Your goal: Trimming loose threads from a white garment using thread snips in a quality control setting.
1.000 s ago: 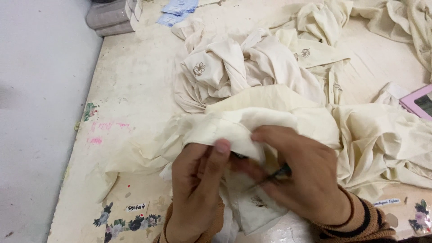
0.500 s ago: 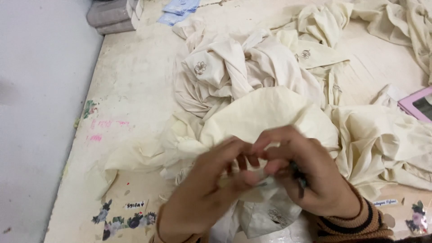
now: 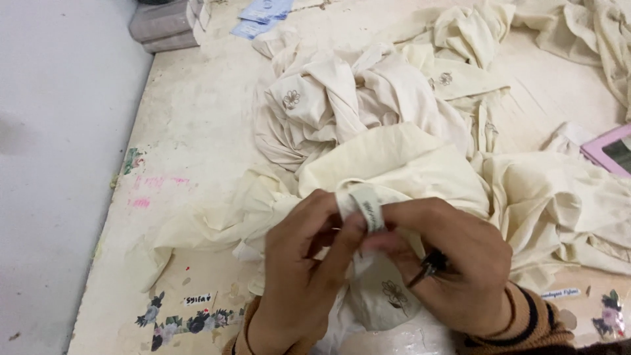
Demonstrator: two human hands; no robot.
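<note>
Both of my hands meet low in the middle of the view over a cream cloth garment (image 3: 394, 164). My left hand (image 3: 299, 276) and my right hand (image 3: 453, 269) pinch a small white fabric label (image 3: 367, 207) between thumbs and fingertips, holding it up from the garment. A small dark tool (image 3: 427, 266) sticks out between the fingers of my right hand. Below the hands a flower motif (image 3: 394, 292) shows on the cloth. My right wrist wears a striped brown sleeve.
Several more cream garments lie heaped behind (image 3: 355, 92) and to the right (image 3: 559, 197) on the worn pale table (image 3: 197, 131). A pink-framed device (image 3: 611, 148) sits at the right edge. Blue papers (image 3: 263, 13) and grey folded fabric (image 3: 164, 26) lie at the far left corner. Flower stickers (image 3: 177, 322) mark the near edge.
My hands worked into the garment's fold, then raised and pinched out the small white label, which now stands between my fingertips. The cloth shifted slightly toward me.
</note>
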